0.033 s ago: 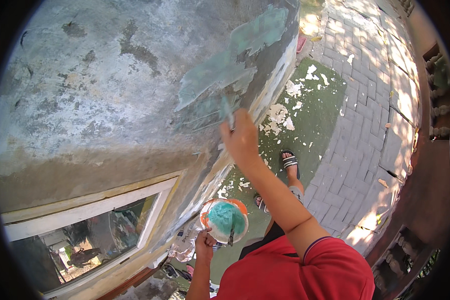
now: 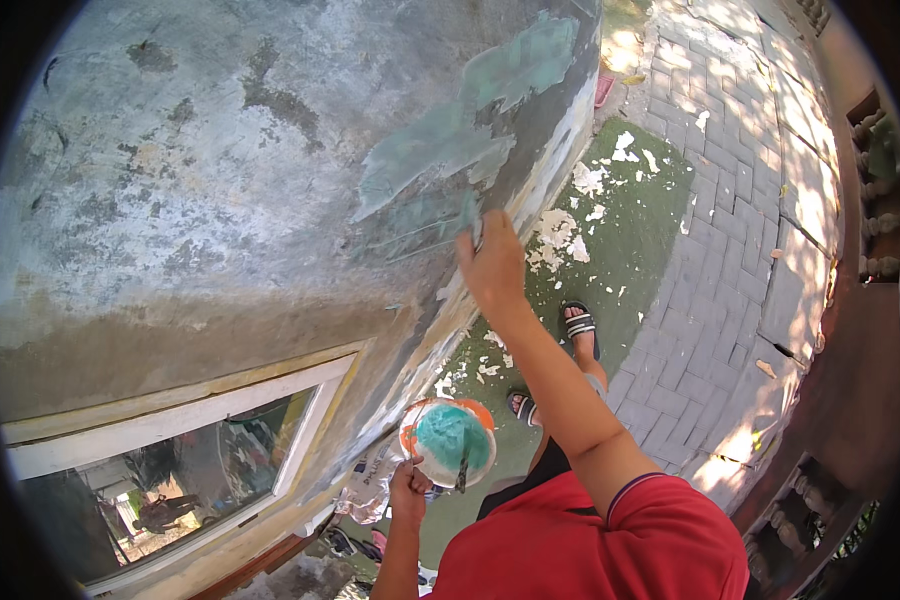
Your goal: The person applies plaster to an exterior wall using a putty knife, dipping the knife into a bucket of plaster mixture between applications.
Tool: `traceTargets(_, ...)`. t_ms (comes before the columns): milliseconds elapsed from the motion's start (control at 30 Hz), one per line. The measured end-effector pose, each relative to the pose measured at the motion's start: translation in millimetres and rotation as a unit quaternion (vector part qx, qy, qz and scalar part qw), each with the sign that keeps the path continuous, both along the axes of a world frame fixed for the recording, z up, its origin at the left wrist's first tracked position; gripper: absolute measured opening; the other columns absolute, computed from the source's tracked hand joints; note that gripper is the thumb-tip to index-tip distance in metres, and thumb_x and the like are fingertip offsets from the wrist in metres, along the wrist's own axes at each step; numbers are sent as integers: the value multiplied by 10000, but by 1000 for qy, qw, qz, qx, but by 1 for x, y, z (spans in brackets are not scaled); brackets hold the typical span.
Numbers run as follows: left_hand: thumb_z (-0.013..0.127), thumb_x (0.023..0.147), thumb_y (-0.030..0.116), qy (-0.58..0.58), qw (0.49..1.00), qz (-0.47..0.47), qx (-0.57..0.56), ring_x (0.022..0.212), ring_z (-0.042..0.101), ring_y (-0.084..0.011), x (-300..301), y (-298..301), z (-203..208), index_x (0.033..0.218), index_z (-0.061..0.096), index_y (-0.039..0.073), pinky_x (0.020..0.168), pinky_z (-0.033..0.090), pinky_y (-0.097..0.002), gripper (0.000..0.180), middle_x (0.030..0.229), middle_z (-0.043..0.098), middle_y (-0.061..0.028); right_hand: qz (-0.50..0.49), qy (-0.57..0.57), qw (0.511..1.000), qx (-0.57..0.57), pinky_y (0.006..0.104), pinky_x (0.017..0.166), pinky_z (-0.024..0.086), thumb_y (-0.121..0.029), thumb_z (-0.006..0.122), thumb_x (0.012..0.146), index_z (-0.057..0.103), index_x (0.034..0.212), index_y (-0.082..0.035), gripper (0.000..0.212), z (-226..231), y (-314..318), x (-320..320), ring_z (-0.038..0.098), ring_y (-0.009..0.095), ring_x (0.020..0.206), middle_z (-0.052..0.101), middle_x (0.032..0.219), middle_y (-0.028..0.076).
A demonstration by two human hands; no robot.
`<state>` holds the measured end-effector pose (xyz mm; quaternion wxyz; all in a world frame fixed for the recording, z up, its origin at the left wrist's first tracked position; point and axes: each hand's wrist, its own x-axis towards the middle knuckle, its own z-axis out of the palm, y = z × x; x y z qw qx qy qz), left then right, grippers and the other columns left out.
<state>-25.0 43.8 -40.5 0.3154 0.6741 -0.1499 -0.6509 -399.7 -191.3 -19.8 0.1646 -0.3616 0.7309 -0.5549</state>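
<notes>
My right hand [image 2: 495, 262] is closed on a small flat tool, which looks like a putty knife [image 2: 472, 212] and is partly hidden by my fingers and blurred. Its blade lies against the grey wall [image 2: 210, 210], at the lower edge of a smeared green putty patch [image 2: 420, 165]. Lower down, my left hand [image 2: 410, 486] grips the near-left rim of an orange bowl [image 2: 482, 411] with a whitish crust. Green putty [image 2: 448, 435] fills the bowl's middle. A dark, narrow tool [image 2: 463, 464] leans in it over the near edge.
Below the wall is a white-framed window [image 2: 180, 416]. Pale flakes [image 2: 558, 230] lie scattered on the green ground covering [image 2: 635, 250] around my sandalled feet. Grey paving [image 2: 710, 260] runs along the right. A crumpled silvery sack [image 2: 365, 490] and footwear [image 2: 340, 541] lie beyond my left hand.
My right hand has slid a little to the right and slightly up along the wall with the putty knife. My left hand and the bowl look unmoved.
</notes>
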Motion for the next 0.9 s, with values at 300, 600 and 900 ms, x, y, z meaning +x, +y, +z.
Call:
traceTargets(300,511,946,186,4,1000,0,18,517,322,-90,12,3,-10,1067,592,-22,543,327,-277,253,577,344,31,60,16,997,-55,504,743,490,-134,658,837,517,960,10,236,51,-30,55,593,449,842,562,970,226)
traceTargets(600,515,946,201,-3,1000,9,11,515,315,-89,6,4,-4,1080,591,-27,546,324,-280,274,577,343,36,-22,-13,998,-63,473,675,471,-119,649,839,513,905,8,198,-12,6,23,571,422,763,554,868,205)
traceTargets(900,507,942,200,3,1000,-6,-6,541,336,-92,6,3,-1,1085,598,-34,568,330,-286,288,585,360,35,-67,-60,995,40,504,778,466,-137,636,834,523,937,27,225,-114,-56,33,574,449,898,566,956,245)
